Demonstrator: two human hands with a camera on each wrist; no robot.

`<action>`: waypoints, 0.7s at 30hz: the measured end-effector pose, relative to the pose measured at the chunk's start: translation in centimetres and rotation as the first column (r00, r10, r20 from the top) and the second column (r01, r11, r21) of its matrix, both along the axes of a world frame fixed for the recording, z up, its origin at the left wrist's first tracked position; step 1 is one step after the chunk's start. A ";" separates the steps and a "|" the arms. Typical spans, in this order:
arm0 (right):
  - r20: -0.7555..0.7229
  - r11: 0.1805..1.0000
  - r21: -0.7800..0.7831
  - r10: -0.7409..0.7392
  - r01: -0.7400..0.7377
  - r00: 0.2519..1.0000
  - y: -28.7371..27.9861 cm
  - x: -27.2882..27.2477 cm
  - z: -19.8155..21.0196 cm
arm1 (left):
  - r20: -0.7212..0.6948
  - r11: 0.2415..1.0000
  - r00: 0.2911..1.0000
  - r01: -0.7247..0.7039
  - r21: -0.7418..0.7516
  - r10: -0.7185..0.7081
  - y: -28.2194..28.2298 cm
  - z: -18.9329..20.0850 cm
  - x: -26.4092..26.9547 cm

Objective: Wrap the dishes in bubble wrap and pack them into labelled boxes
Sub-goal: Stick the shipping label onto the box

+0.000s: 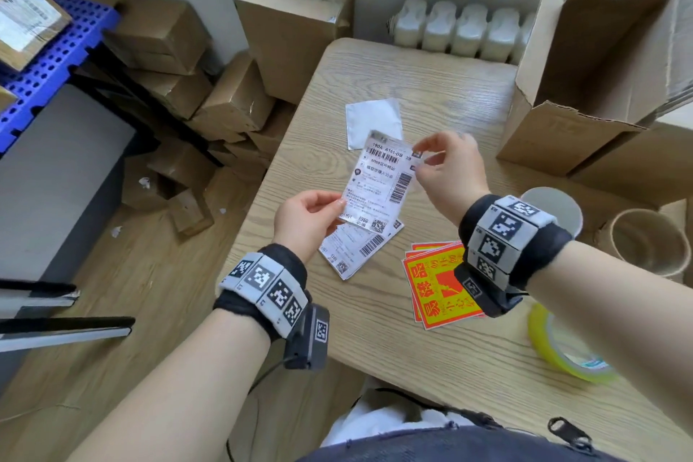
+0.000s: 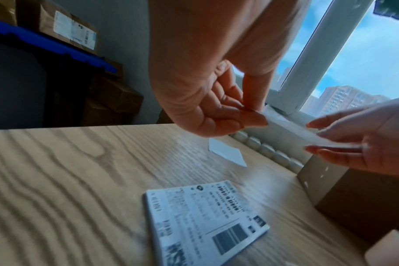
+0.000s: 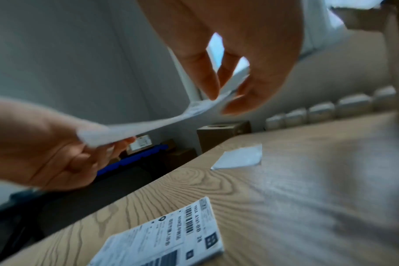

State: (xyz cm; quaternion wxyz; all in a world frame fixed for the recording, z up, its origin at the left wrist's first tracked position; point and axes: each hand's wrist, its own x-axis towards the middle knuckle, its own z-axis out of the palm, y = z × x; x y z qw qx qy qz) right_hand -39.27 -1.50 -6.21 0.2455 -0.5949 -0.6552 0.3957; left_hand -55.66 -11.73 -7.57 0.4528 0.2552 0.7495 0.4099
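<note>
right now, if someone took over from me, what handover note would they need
Left hand: pinches the lower left corner of a shipping label, held above the table.
Right hand: pinches the label's upper right corner, apparently peeling it.
More labels in a stack lie under it, red and yellow stickers and the tape roll nearer the right arm.
An open box stands at the far right.
Done: one label picked up.
Left: stick it on a box. No dishes or bubble wrap are in view.
</note>
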 end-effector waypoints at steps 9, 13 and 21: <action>0.128 0.905 0.206 0.351 -0.371 0.927 -3.8 0.5 2.7 | 0.154 0.988 0.988 -0.002 0.154 -0.022 1.6 3.9 3.8; 0.078 0.919 0.242 0.301 -0.311 0.950 -3.9 1.6 3.2 | 0.202 0.982 0.979 -0.002 0.190 -0.037 1.4 5.1 5.0; 0.002 0.937 0.266 0.233 -0.225 0.972 -4.5 3.5 4.6 | 0.235 0.967 0.968 0.029 0.253 -0.090 1.3 6.0 6.5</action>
